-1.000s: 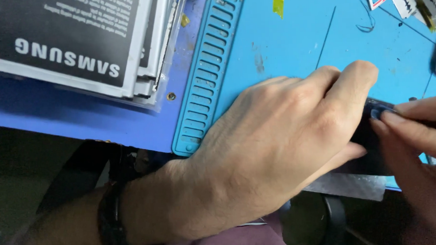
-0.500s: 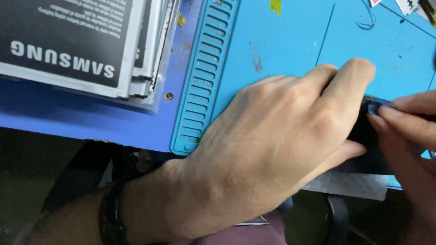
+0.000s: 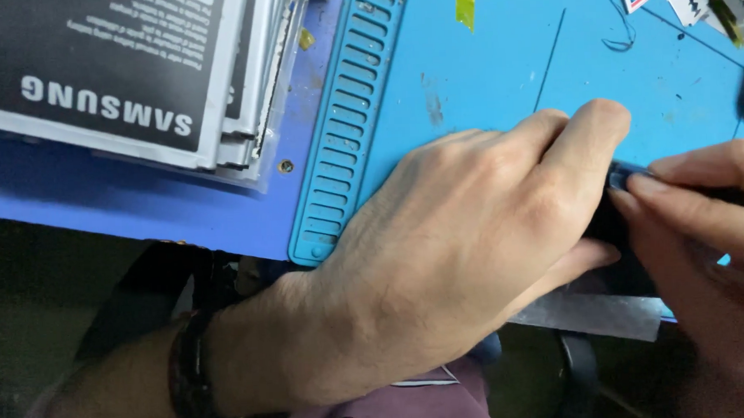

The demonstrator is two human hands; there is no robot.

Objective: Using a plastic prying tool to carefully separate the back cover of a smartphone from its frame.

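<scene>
My left hand (image 3: 464,239) lies curled over a dark flat device (image 3: 612,225) at the near edge of the blue work mat (image 3: 499,73), holding it down; most of the device is hidden under the hand. My right hand (image 3: 702,222) comes in from the right edge, its fingertips pinched on a thin dark tool (image 3: 634,173) whose tip meets the top of the device. A dark band (image 3: 188,380) sits on my left wrist.
A stack of flat grey-edged batteries (image 3: 136,77) lies at the upper left on the darker blue table (image 3: 100,210). The mat has a ribbed slotted strip (image 3: 344,127) on its left side. A yellow scrap (image 3: 464,8), a thin wire and small parts lie near the far edge.
Both hands stay nearly in place on the device. My right hand's fingertips have shifted slightly along its upper edge.
</scene>
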